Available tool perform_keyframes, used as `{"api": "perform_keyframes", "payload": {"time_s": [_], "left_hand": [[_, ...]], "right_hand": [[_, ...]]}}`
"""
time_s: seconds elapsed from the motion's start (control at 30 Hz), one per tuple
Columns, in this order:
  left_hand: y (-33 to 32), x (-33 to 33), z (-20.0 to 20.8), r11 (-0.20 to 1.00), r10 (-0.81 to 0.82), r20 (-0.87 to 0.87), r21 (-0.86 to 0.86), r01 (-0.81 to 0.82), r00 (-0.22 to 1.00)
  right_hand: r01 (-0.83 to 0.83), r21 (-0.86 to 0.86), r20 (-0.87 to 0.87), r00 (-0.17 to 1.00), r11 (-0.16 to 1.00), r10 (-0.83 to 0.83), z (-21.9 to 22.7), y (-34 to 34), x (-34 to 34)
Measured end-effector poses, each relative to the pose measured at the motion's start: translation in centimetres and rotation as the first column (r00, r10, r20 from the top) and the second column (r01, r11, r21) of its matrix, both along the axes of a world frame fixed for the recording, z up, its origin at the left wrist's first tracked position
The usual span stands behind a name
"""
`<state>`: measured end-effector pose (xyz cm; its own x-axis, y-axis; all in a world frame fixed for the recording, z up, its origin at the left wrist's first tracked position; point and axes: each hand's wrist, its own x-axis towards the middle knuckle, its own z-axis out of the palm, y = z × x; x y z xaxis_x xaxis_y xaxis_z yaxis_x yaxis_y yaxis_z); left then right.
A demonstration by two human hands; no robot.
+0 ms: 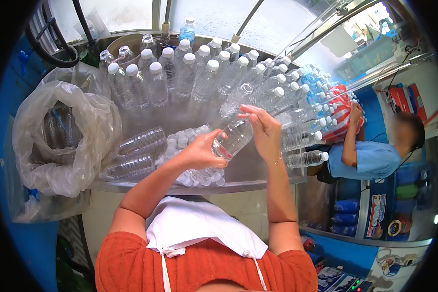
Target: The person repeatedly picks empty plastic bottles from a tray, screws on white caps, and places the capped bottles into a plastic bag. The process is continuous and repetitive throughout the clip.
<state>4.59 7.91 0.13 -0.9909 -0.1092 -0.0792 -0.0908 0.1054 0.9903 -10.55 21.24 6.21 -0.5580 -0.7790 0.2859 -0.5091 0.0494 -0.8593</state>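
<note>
A clear plastic bottle (pixel 236 138) is held tilted in front of me, over the metal counter. My left hand (pixel 203 150) wraps round its lower body, thumb and fingers on opposite sides. At its upper end, the fingers of my right hand (pixel 264 130) close about the neck; whether a cap is between them is hidden. Beneath my left forearm lies a heap of white caps (pixel 182 138). Two uncapped empty bottles (pixel 142 141) rest on their sides left of the caps. Capped upright bottles (pixel 186 73) stand in rows beyond my hands.
A big clear plastic bag (pixel 65 129) with bottles inside stands at the left. The metal counter's front edge (pixel 180 187) runs before me. Several bottles (pixel 306 158) lie at the right. Farther right, a person in a blue shirt (pixel 370 158) holds a red-and-white striped bag (pixel 337 114).
</note>
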Motion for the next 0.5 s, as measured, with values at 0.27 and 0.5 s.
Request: {"api": "perform_keyframes", "payload": {"time_s": [0.27, 0.5], "left_hand": [[1.9, -0.5, 1.3, 0.191, -0.704, -0.228, 0.851, 0.489, 0.672], [3.8, -2.1, 3.2, 0.926, -0.151, 0.12, -0.331, 0.183, 0.981]], "right_hand": [[-0.298, -0.279, -0.549, 0.829, 0.913, 0.103, 2.3, 4.1, -2.1], [0.228, 0.289, -0.313, 0.94, 0.93, -0.133, 0.2, 6.5, -2.2]]}}
